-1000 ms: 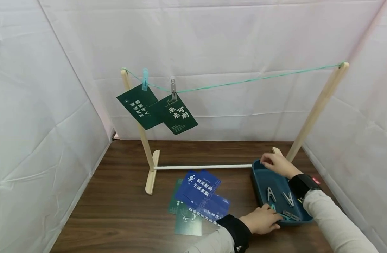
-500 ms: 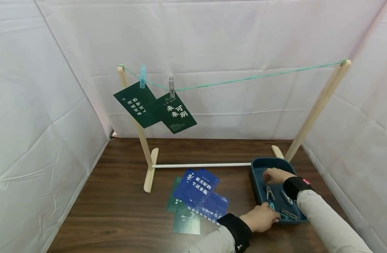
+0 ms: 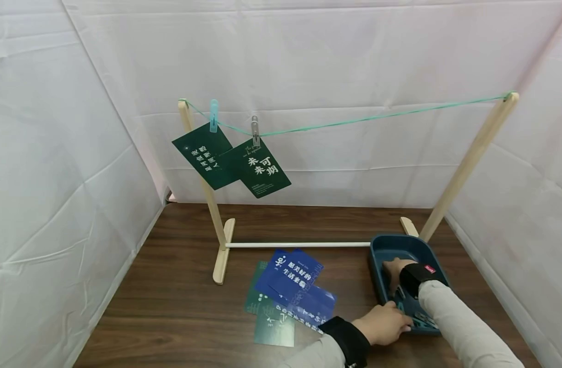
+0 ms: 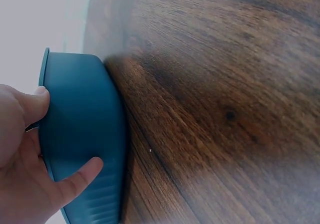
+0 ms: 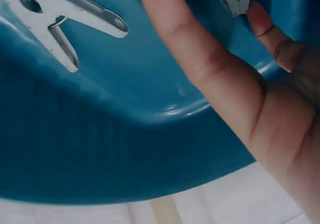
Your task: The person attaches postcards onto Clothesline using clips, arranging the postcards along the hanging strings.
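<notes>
Gripping the rim of the blue tray (image 4: pixel 82 109), the left hand (image 3: pixel 383 323) apparently steadied it while the right hand (image 3: pixel 396 271), fingers apart, hung inside near the clothespins (image 5: pixel 82 14).

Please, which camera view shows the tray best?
The head view: most of the tray shows, though the right hand hides part. The left wrist view shows mainly its outer wall; the right wrist view, part of its floor and inner wall.
</notes>
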### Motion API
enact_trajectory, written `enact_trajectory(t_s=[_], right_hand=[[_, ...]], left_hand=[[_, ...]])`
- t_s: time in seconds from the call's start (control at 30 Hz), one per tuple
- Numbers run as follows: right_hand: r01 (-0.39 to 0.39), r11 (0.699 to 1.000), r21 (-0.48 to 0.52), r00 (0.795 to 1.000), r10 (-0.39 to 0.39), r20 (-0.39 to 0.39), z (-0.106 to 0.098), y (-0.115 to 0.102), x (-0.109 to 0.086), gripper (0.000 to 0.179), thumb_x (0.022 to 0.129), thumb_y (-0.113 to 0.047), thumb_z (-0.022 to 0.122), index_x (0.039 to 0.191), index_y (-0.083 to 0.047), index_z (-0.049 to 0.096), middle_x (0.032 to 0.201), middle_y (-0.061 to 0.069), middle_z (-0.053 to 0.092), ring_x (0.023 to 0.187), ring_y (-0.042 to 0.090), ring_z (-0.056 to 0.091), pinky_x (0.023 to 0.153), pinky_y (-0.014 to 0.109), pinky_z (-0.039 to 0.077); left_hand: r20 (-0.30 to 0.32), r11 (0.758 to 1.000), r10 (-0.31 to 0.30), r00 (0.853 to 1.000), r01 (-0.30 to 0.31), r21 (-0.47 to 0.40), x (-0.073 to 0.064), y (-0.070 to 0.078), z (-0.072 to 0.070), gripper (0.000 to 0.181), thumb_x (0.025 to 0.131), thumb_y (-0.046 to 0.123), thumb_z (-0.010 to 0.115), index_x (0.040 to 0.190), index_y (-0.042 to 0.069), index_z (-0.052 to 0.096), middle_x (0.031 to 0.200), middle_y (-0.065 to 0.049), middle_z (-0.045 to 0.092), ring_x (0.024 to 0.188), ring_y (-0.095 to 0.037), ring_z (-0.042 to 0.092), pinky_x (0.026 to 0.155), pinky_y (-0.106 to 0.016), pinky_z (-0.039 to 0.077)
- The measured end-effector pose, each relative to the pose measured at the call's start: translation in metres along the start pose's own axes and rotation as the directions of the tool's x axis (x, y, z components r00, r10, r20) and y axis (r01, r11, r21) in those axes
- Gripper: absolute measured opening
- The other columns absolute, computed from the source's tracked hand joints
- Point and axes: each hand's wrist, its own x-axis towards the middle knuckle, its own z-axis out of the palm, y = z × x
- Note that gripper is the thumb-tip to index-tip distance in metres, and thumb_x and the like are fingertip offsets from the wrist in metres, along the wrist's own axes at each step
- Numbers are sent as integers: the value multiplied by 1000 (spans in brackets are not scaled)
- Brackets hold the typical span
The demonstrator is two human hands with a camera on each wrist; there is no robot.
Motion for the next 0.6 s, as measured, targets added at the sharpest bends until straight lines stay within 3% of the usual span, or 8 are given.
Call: enact_trajectory(t_s=[0.17,0.37,0.6], right_hand=[[-54,999,5,999,54,-7,8,1,-1,98,61,-17,89,140,4,36,135,39,34,118,54,41,84,60,46],[-70,998,7,998,70,-11,5,-5,-4,98,58,-10,89,139,5,37,134,40,34,113,54,44,79,57,49],[-69,997,27,997,67,46,5,-6,-1,93,60,1,85,140,3,37,136,39,35,123,56,36,90,62,42]], left_hand=[[3,1000,-5,1000,5,-1,1,2,0,28,101,34,41,122,30,60,113,20,63,97,1,48,71,-9,40],[-25,1000,-16,1000,16,18,2,3,0,27,101,34,42,120,31,61,112,20,63,96,1,49,69,-10,41],[-13,999,-21,1000,21,-26,-3,1,4,27,101,33,42,119,30,61,113,19,63,94,1,48,65,-12,40]])
